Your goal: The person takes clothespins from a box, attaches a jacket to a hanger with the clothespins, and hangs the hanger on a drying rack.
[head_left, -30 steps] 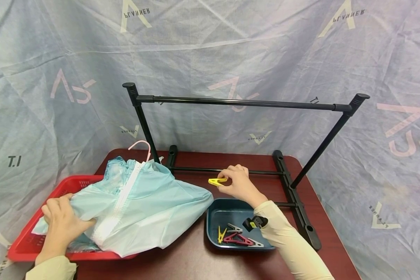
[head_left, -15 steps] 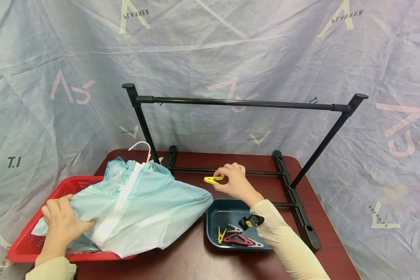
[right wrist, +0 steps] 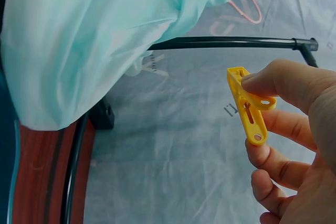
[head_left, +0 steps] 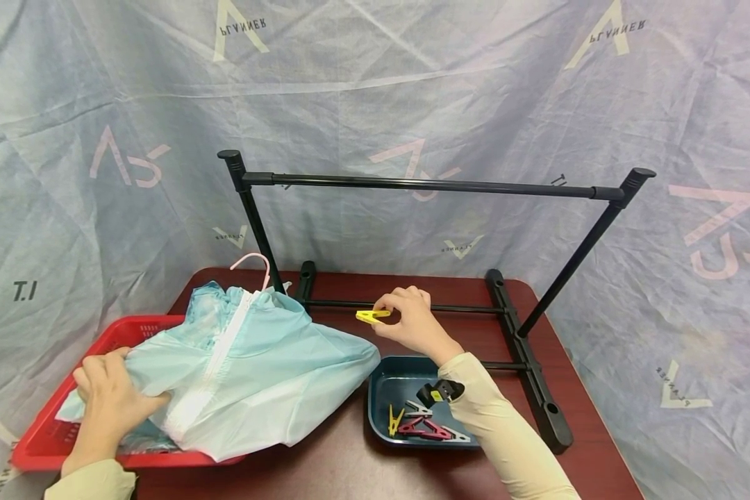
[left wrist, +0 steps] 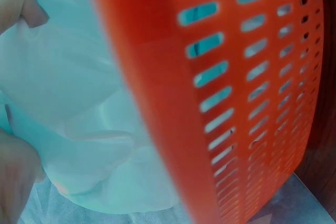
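A light blue and white garment (head_left: 256, 368) with a pink hanger hook (head_left: 256, 258) lies over the red basket (head_left: 44, 455). My left hand (head_left: 109, 399) grips its left edge, thumb on top; the left wrist view shows the fingers against the fabric (left wrist: 100, 129) beside the basket wall (left wrist: 157, 103). Held between thumb and fingers of my right hand (head_left: 415, 323) is a yellow clip (head_left: 372, 317), above the table, right of the garment. In the right wrist view the thumb presses on the clip (right wrist: 252, 114), and the other fingers of the hand (right wrist: 299, 145) are bent below.
A black rack (head_left: 412, 184) stands at the back of the dark red table (head_left: 325, 472). The blue tray (head_left: 375, 423), in front of its right foot, holds several clips: a yellow clip (head_left: 395, 420), a red clip (head_left: 434, 430) and grey ones. A printed cloth (head_left: 350, 104) hangs behind.
My right hand has moved a little left and farther back with the yellow clip, away from the tray. The left hand and the garment look the same.
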Demonstrator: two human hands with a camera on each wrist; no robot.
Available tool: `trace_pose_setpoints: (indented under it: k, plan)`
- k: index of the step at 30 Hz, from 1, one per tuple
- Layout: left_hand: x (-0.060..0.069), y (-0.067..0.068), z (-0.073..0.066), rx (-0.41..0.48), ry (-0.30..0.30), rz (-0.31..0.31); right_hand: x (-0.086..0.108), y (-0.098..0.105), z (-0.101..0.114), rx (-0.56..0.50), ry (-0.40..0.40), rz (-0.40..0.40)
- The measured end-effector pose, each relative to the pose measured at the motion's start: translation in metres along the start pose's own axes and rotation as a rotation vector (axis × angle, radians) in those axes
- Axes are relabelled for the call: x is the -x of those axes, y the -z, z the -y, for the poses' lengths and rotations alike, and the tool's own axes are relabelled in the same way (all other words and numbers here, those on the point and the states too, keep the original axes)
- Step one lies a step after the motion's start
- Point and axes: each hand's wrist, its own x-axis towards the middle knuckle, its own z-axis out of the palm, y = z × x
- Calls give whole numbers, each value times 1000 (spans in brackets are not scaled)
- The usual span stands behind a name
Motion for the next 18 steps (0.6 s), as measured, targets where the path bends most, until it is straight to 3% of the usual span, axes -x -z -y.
trace_pose_setpoints:
  k: [7,18]
  plan:
    - [0,0,2,1,-26,-9,-6,-2,5,-19,21,-13]
    - [-1,0,2,1,-40,-16,-13,-1,12,-29,-9,-4]
